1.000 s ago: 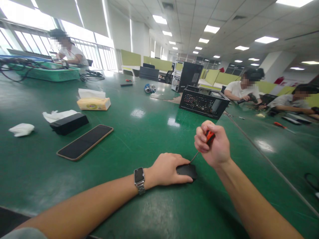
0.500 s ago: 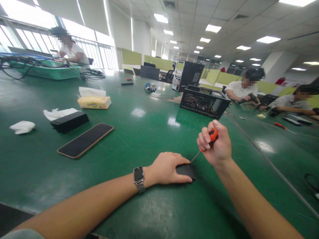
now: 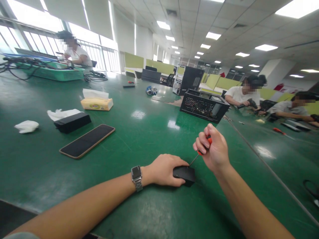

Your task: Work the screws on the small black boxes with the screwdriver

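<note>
On the green table, a small black box-shaped part [image 3: 185,175] is gripped at its left end by my left hand [image 3: 165,170], thumb on the near side and fingers on the far side. My right hand [image 3: 214,147] is wrapped round the handle of a screwdriver [image 3: 209,140], orange and black. The thin shaft slants down to the left, and its tip meets the far edge of the black part. Exactly what the tip touches is too small to tell.
A phone [image 3: 87,141], a black box with tissue [image 3: 72,122], a crumpled tissue [image 3: 26,126] and a tissue pack [image 3: 97,101] lie left. Ahead stands a black computer case [image 3: 203,106]. A green basket [image 3: 57,73] holds cables. Another screwdriver [image 3: 279,131] lies right, near two people.
My right hand has shifted slightly left and down and has turned on the screwdriver handle. My left thumb has drawn back a little along the black part. The view has shifted slightly.
</note>
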Available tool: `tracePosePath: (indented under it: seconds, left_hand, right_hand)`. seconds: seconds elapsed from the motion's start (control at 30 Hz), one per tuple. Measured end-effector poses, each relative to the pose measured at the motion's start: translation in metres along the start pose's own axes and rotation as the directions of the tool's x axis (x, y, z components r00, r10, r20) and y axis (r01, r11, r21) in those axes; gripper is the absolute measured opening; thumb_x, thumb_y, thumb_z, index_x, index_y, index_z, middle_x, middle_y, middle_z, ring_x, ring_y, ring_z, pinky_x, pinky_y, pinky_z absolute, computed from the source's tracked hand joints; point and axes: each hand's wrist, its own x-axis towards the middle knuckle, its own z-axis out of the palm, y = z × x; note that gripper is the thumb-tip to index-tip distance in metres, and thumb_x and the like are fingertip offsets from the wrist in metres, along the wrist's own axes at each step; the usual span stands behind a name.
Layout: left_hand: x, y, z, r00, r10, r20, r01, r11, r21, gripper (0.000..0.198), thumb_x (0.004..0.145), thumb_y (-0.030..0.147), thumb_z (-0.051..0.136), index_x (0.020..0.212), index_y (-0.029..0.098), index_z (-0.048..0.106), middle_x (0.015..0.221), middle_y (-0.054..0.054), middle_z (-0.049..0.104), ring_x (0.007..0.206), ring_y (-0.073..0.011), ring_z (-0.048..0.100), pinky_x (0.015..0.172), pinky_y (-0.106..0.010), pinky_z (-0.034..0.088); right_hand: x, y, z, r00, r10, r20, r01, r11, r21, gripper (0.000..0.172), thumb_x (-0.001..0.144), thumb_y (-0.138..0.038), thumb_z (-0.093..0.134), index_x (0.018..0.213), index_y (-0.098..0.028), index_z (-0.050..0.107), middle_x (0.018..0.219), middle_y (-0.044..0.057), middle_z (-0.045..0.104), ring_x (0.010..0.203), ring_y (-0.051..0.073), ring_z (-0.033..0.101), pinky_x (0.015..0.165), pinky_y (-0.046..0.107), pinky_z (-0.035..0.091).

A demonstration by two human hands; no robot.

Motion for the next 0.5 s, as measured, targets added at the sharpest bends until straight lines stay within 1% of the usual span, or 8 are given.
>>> tracePosePath:
  seconds: [0.07, 0.13, 0.2, 0.33, 0.43, 0.5]
  left_hand:
    - [-0.0005, 0.0005, 0.0001, 1.0, 0.002, -0.001, -0.002, 1.0, 0.0, 0.05, 0.073, 0.037, 0.069, 0.12, 0.022, 0.061, 0.105, -0.003, 0.069, 0.093, -0.0215, 0.065, 0.08, -0.026, 0.048]
    - [-0.0009, 0.0008, -0.0002, 1.0, 0.002, -0.004, -0.002, 1.0, 0.007, 0.05, 0.073, 0.038, 0.069, 0.12, 0.022, 0.061, 0.105, -0.003, 0.069, 0.093, -0.0217, 0.065, 0.081, -0.027, 0.048]
    - [-0.0011, 0.0006, -0.0006, 1.0, 0.003, -0.004, -0.003, 1.0, 0.011, 0.049, 0.073, 0.038, 0.069, 0.119, 0.022, 0.062, 0.104, -0.003, 0.07, 0.093, -0.0217, 0.066, 0.081, -0.027, 0.048]
    - [-0.001, -0.0011, -0.0008, 1.0, 0.009, -0.001, -0.009, 1.0, 0.01, 0.049, 0.073, 0.039, 0.069, 0.119, 0.023, 0.061, 0.104, -0.003, 0.07, 0.092, -0.0219, 0.066, 0.08, -0.027, 0.048]
    - [-0.0008, -0.0016, -0.0007, 1.0, 0.009, -0.001, -0.009, 1.0, 0.006, 0.05, 0.073, 0.04, 0.069, 0.12, 0.022, 0.061, 0.105, -0.003, 0.069, 0.093, -0.0221, 0.066, 0.08, -0.027, 0.048]
    - [-0.0008, -0.0014, -0.0008, 1.0, 0.012, -0.003, -0.012, 1.0, 0.006, 0.05, 0.074, 0.04, 0.069, 0.12, 0.022, 0.061, 0.104, -0.004, 0.069, 0.093, -0.0221, 0.066, 0.08, -0.026, 0.048]
  right_hand:
    - [0.0001, 0.0005, 0.0005, 1.0, -0.014, 0.011, 0.014, 1.0, -0.002, 0.036, 0.08, -0.045, 0.066, 0.061, -0.02, 0.048, 0.047, -0.008, 0.04, 0.039, 0.008, 0.04, 0.043, 0.024, 0.041]
    - [0.0004, 0.0017, 0.0013, 0.999, -0.049, 0.002, 0.049, 0.999, -0.011, 0.039, 0.075, -0.048, 0.069, 0.058, -0.018, 0.05, 0.059, -0.005, 0.047, 0.052, 0.009, 0.047, 0.046, 0.023, 0.042]
    - [0.0003, 0.0036, 0.0023, 0.994, -0.1, -0.033, 0.099, 0.995, -0.032, 0.04, 0.073, -0.048, 0.072, 0.057, -0.017, 0.054, 0.066, -0.003, 0.048, 0.059, 0.009, 0.048, 0.049, 0.022, 0.042]
    - [-0.0021, 0.0074, 0.0033, 0.977, -0.181, -0.112, 0.171, 0.981, -0.087, 0.036, 0.075, -0.045, 0.072, 0.057, -0.017, 0.057, 0.064, -0.003, 0.045, 0.056, 0.008, 0.043, 0.048, 0.021, 0.039]
    - [-0.0039, 0.0077, 0.0018, 0.975, -0.207, -0.085, 0.194, 0.971, -0.137, 0.034, 0.076, -0.041, 0.071, 0.056, -0.017, 0.058, 0.06, -0.003, 0.046, 0.054, 0.008, 0.043, 0.049, 0.022, 0.038]
    - [-0.0043, 0.0062, 0.0004, 0.983, -0.18, -0.042, 0.171, 0.971, -0.168, 0.03, 0.075, -0.04, 0.071, 0.058, -0.016, 0.062, 0.058, -0.003, 0.049, 0.053, 0.008, 0.045, 0.05, 0.023, 0.039]
